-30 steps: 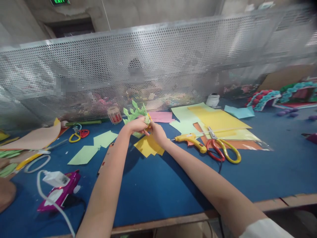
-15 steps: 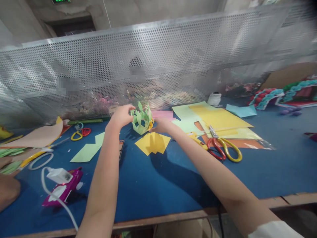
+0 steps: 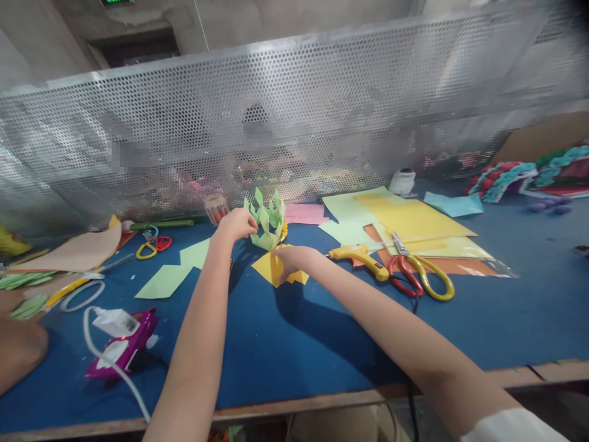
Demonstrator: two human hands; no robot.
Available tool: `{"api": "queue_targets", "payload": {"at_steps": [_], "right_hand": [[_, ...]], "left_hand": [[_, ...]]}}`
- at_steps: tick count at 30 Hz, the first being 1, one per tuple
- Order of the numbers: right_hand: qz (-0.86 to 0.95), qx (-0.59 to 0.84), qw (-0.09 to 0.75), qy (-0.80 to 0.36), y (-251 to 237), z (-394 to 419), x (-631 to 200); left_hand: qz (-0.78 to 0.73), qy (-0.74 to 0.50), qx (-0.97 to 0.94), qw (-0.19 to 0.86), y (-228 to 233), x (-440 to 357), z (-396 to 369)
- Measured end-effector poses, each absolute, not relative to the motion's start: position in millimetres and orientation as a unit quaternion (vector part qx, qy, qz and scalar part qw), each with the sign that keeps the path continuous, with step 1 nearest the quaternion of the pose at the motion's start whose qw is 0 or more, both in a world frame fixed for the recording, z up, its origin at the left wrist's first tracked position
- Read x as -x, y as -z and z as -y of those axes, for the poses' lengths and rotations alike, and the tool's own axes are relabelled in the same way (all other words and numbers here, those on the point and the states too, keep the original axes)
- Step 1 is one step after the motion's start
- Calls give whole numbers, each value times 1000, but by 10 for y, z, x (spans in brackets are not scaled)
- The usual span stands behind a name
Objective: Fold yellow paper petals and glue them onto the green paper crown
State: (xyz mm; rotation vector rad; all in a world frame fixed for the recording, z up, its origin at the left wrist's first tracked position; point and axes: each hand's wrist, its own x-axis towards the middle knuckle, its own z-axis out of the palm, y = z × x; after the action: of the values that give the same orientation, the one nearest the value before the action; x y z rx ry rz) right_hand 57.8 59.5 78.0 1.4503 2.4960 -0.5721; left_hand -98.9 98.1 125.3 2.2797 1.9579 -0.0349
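A wide bare stretch of blue felt tabletop [image 3: 294,350] lies open between the two forearms and towards the near wooden edge, giving free passage. To the right, a yellow glue gun [image 3: 360,258] and red-and-yellow scissors [image 3: 419,273] rest on stacked coloured paper sheets [image 3: 409,221]; to the left, a purple glue gun with white cable [image 3: 120,344] and green zigzag paper strip [image 3: 172,273] crowd the surface. A perforated metal screen [image 3: 294,123] walls off the far side

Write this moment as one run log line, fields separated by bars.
left hand: touches green paper crown | right hand: on yellow paper pieces | yellow glue gun: lies right of hands
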Motion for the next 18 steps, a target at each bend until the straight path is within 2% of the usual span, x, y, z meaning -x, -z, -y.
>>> {"api": "queue_targets", "payload": {"at_steps": [6,12,18], "right_hand": [[-842,-499,100,182,-807,-594,-590],[-841,-504,90,176,-823,-629,-591],[-863,-468,68,179,-819,-679,-639]], "left_hand": [[-712,9,-702,19,-1294,918,-938],[-756,-51,-652,-35,-1260,692,-898],[-714,-96,-694,19,-1131,535,-913]]}}
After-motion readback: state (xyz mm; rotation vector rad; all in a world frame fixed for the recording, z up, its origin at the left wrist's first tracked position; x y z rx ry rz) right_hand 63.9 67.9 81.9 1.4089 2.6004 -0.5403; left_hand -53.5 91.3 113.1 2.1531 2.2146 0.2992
